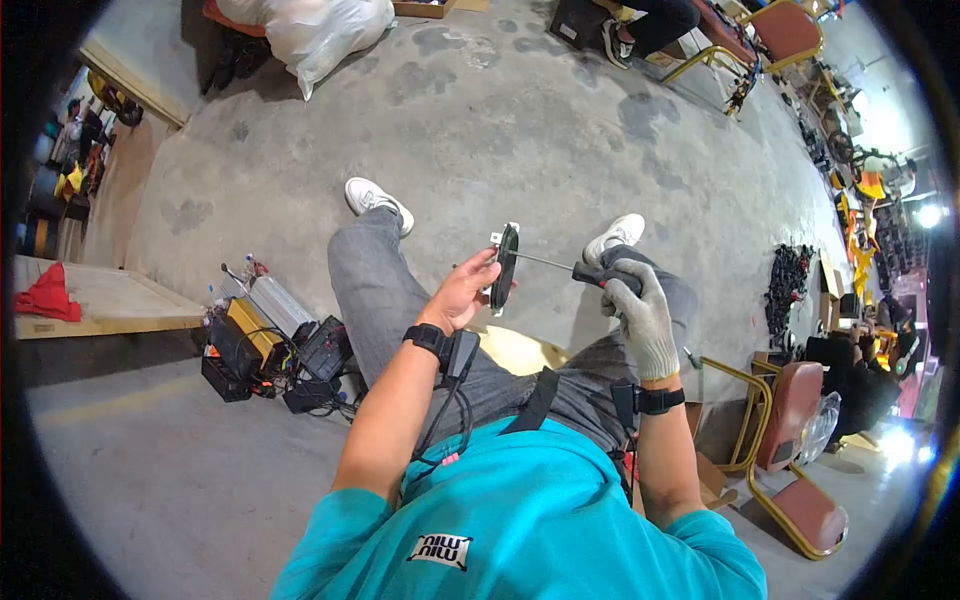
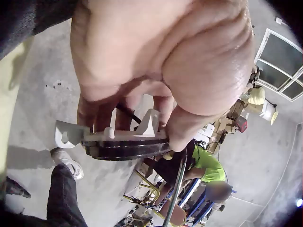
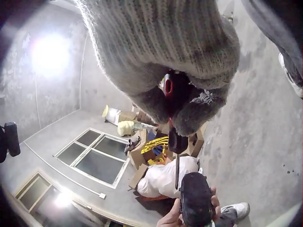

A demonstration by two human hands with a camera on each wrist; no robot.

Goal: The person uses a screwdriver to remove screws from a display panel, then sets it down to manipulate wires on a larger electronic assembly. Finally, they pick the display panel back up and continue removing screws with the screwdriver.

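My bare left hand (image 1: 463, 292) holds up a black oval part with a white bracket (image 2: 125, 148) on its back, thumb on one side and fingers on the other. In the right wrist view, the rounded black face of this oval part (image 3: 195, 201) shows. My right hand (image 1: 645, 318), in a grey knitted glove, grips the dark handle of a screwdriver (image 1: 597, 276), which has red accents. Its thin metal shaft (image 3: 177, 172) points at the part, the tip right by its edge. The gloved fingers hide much of the handle.
Beside my left leg, a pile of electrical boxes and cables (image 1: 270, 340) lies on the concrete floor. A wooden board bearing a red cloth (image 1: 50, 295) is at far left. Chairs (image 1: 800, 430) stand at right, a white sack (image 1: 320, 35) ahead. Another person in a bright top (image 2: 208, 168) is nearby.
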